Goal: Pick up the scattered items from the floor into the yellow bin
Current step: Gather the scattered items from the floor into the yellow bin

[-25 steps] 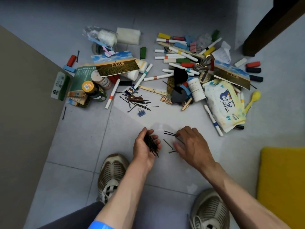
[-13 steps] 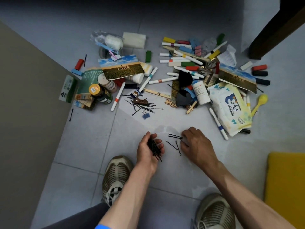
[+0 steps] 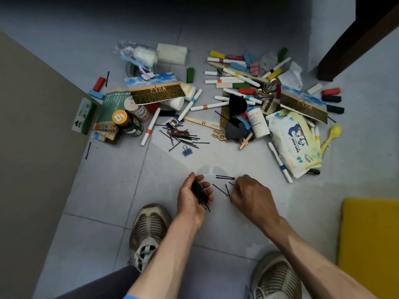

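My left hand (image 3: pixel 191 198) is cupped palm up and shut on a bundle of black hairpins (image 3: pixel 199 194), low over the grey tile floor. My right hand (image 3: pixel 251 196) rests on the floor just to the right, its fingertips touching a few loose black hairpins (image 3: pixel 224 186). More hairpins (image 3: pixel 183 139) lie in a heap farther away, beside a blue binder clip (image 3: pixel 186 150). The yellow bin (image 3: pixel 370 244) shows at the lower right edge. Whether the right fingers pinch a pin is hidden.
A wide scatter covers the floor beyond: white markers (image 3: pixel 228 78), coloured blocks, a wet-wipes pack (image 3: pixel 295 141), bottles (image 3: pixel 127 123), postcards (image 3: pixel 154 88), a yellow spoon (image 3: pixel 331 134). My shoes (image 3: pixel 149 229) stand near. A beige wall (image 3: pixel 32 147) runs along the left, dark furniture (image 3: pixel 354 39) at the upper right.
My right hand has shifted slightly and nudged the loose pins, which now lie at different angles. My left hand holds the same bundle in about the same place.
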